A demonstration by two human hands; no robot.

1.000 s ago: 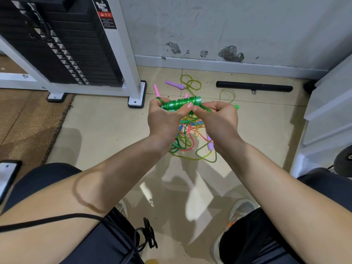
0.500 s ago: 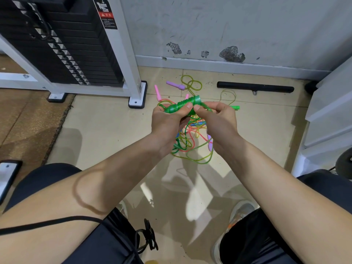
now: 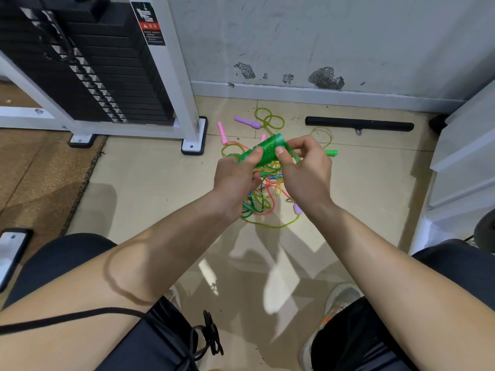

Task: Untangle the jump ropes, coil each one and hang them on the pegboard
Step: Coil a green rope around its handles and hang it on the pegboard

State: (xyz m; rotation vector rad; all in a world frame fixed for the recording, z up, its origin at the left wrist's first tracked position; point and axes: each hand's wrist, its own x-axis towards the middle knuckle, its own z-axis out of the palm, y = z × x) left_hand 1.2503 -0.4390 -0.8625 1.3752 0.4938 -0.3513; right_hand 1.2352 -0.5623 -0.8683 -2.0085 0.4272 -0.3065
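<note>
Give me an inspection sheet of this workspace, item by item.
Surface: beige tiled floor; brown mat at left.
Job's things: green wound rope bundle held up in both hands; tangled rope pile on the floor below; pink handle, purple handle and green handle lie loose. Pegboard: nothing seen.
Clutter: black bar by the wall.
Grippers: left hand and right hand each pinch the bundle.
Cables: black cord across the lap.
Surroundings: weight stack machine at left, scuffed wall, white panels at right.
</note>
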